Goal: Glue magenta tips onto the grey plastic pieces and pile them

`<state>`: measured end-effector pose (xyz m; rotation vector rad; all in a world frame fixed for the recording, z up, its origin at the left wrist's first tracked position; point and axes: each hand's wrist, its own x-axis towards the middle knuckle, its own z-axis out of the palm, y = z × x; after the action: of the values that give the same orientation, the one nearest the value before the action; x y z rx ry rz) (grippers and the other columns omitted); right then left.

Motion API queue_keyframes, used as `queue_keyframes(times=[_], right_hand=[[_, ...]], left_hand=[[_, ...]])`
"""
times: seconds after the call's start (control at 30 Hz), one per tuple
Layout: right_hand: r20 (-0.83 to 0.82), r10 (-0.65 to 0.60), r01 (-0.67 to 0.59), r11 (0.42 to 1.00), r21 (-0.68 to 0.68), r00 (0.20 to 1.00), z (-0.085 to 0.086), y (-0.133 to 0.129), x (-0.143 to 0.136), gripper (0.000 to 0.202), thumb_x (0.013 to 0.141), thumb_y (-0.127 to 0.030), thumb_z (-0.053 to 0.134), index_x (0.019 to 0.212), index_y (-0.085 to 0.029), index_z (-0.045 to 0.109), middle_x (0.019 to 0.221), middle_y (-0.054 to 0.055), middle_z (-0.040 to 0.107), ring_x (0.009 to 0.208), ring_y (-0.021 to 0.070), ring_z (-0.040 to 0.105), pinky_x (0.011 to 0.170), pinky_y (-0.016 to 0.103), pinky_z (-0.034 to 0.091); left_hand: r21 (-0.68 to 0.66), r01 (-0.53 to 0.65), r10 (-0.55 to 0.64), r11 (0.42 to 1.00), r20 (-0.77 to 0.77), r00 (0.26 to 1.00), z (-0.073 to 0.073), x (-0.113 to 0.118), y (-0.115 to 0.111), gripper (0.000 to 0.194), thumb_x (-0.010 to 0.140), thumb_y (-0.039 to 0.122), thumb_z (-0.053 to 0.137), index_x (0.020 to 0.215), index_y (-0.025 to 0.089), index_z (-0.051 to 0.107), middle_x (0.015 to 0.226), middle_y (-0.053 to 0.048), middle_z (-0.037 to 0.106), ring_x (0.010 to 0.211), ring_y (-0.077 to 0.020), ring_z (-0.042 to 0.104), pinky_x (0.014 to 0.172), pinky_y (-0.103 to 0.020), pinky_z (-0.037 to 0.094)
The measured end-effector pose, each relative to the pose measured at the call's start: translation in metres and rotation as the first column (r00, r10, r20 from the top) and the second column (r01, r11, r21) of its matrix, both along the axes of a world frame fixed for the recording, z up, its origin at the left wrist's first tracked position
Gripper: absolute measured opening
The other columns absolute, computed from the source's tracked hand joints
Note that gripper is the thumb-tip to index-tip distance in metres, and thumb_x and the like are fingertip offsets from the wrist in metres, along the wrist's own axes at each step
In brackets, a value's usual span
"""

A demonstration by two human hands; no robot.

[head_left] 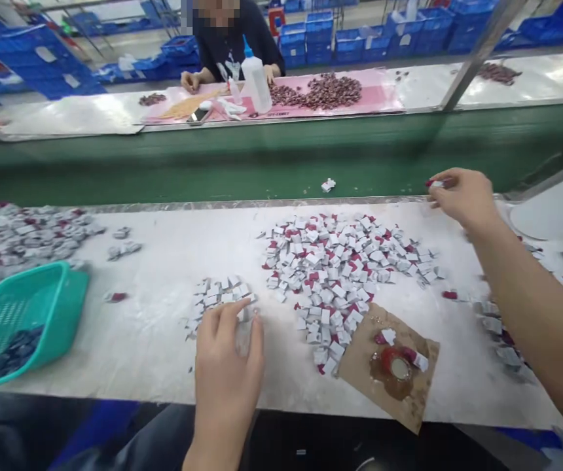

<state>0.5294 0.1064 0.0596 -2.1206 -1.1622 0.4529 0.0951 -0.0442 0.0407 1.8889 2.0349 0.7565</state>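
My right hand [471, 199] is raised at the far edge of the white table, its fingers pinched on a small dark red and white piece [437, 184]. My left hand [227, 366] is low over the table, thumb and index finger apart, touching or just above a small group of white and grey pieces [220, 291]. Between the hands spreads a large pile of similar white and dark red pieces [335, 255]. By its near end lies a brown cardboard square [409, 405] with a wet stain, a small round red-rimmed container [399, 367] and two pieces on it.
A teal basket [72, 294] with dark pieces stands at left, before a grey pile [26, 239]. More pieces [507, 353] lie under my right forearm. Beyond the green belt [188, 167], holding one white clump [328, 185], a person [242, 39] sits by a white bottle [256, 82].
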Motion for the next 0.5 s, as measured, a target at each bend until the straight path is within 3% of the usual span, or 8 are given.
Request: queue_keyframes(times=[0.13,0.27,0.4,0.5], right_hand=[[-0.072,0.058,-0.063,0.995,-0.071,0.996,0.007,-0.071,-0.016,0.016,0.103,-0.034,0.081,0.115,-0.025,0.087,0.091,0.014,0.086,0.076,0.0275,0.084,0.077,0.043,0.062],[-0.176,0.022,-0.044,0.992,-0.119,0.984,-0.014,-0.154,-0.021,0.022,0.094,-0.05,0.09,0.111,-0.036,0.091,0.093,0.018,0.088,0.079,0.0376,0.087,0.067,0.049,0.064],[-0.273,0.002,0.001,1.0,0.01,0.962,-0.041,-0.215,-0.028,0.051,0.084,-0.078,0.088,0.108,-0.033,0.091,0.103,0.016,0.09,0.078,0.038,0.087,0.07,0.052,0.072],[-0.34,-0.028,0.067,0.992,0.106,0.94,-0.05,-0.241,-0.04,0.058,0.074,-0.075,0.098,0.109,-0.029,0.089,0.097,0.012,0.089,0.082,0.0347,0.087,0.079,0.05,0.076]], left_hand=[[0.055,-0.007,0.013,0.998,-0.11,0.994,-0.021,-0.009,-0.003,0.03,0.111,0.038,0.061,0.133,0.024,0.075,0.13,-0.018,0.066,0.129,-0.041,0.063,0.106,-0.057,0.059],[0.061,-0.012,0.025,0.998,-0.228,0.973,-0.026,-0.009,0.017,0.033,0.11,0.034,0.057,0.129,0.022,0.081,0.133,-0.021,0.066,0.13,-0.0452,0.06,0.114,-0.065,0.053],[0.03,0.001,0.007,1.0,-0.268,0.963,-0.027,-0.012,0.033,0.031,0.109,0.036,0.057,0.113,0.023,0.085,0.133,-0.022,0.066,0.133,-0.0482,0.06,0.117,-0.069,0.05],[0.086,0.076,-0.051,0.993,-0.262,0.964,-0.026,-0.011,0.037,0.032,0.11,0.041,0.055,0.102,0.024,0.08,0.131,-0.023,0.071,0.136,-0.0491,0.064,0.12,-0.073,0.049]])
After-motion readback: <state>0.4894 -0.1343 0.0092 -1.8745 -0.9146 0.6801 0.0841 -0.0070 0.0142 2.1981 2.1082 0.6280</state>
